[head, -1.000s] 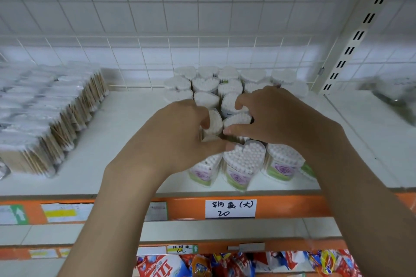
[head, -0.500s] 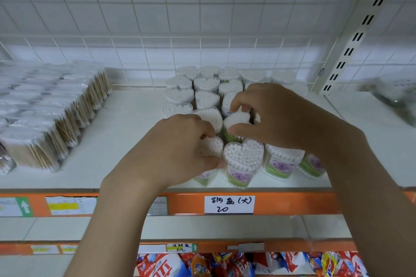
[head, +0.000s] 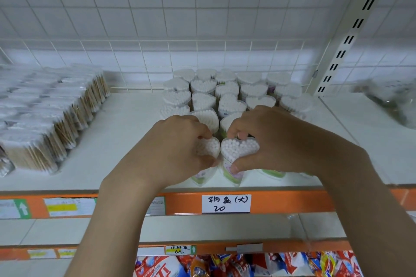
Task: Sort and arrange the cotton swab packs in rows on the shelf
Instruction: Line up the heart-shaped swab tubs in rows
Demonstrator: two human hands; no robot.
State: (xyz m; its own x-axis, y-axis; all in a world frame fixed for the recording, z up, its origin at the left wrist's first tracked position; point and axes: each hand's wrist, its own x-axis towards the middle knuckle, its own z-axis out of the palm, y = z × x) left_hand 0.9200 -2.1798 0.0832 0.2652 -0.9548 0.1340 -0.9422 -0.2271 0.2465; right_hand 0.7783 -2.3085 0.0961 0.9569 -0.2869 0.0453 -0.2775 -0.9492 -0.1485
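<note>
While your left hand and right hand each grip a front-row pack, fingers curled, next square them with the rows behind.

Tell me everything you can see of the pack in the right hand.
The heart-shaped pack is a clear plastic tub packed with upright white-tipped swabs, with a pale pink and green label low on its wall. It stands upright at the shelf's front edge. The right hand grips it, fingers behind, thumb in front. The neighbouring pack sits close on its left.
</note>
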